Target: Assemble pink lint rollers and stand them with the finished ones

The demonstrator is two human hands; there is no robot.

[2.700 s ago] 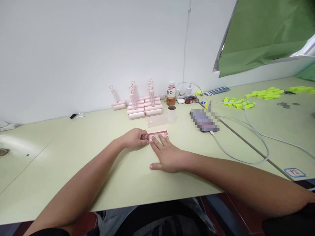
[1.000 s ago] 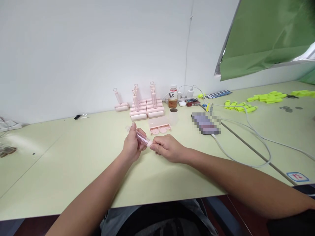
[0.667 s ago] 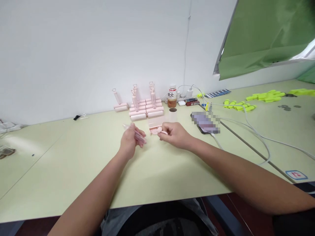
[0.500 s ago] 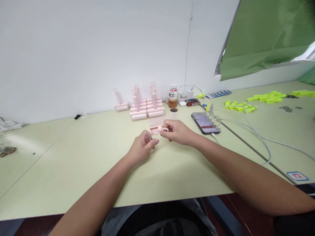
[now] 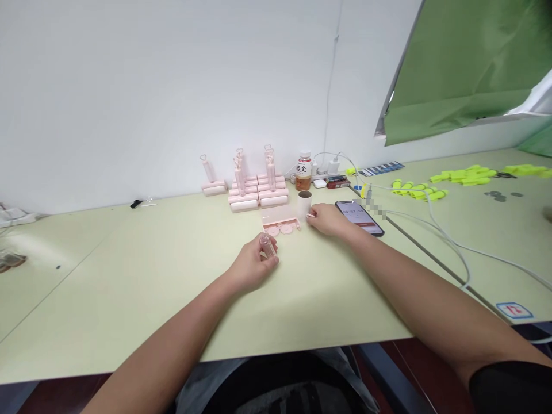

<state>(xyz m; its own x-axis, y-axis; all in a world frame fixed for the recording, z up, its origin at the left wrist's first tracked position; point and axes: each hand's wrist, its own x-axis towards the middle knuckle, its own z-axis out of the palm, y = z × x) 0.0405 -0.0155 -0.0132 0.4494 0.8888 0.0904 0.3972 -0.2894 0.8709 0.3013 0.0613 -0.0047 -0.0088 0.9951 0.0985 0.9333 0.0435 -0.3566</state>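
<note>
My left hand (image 5: 253, 263) is closed around a clear, pinkish tube (image 5: 268, 247), its near end tilted up between the fingers. To the right, my right hand (image 5: 326, 219) rests low at the table, fingers pinched on a small pale pink piece (image 5: 310, 215) that is mostly hidden. Those fingertips are beside an upright white roll (image 5: 304, 206) with a dark hollow core. Between the hands lies an opened pink case (image 5: 281, 223) with two round pink discs at its near side and a clear flap behind.
Several pink cases with upright clear handles (image 5: 259, 192) stand against the wall. A bottle (image 5: 303, 172) and red box (image 5: 337, 183) are right of them. A phone (image 5: 360, 218), white cable (image 5: 448, 230) and neon-yellow pieces (image 5: 418, 190) lie at the right.
My right hand has moved right, away from my left hand to beside the white roll, with the small pink piece. The tube in my left hand has turned, showing more of its length.
</note>
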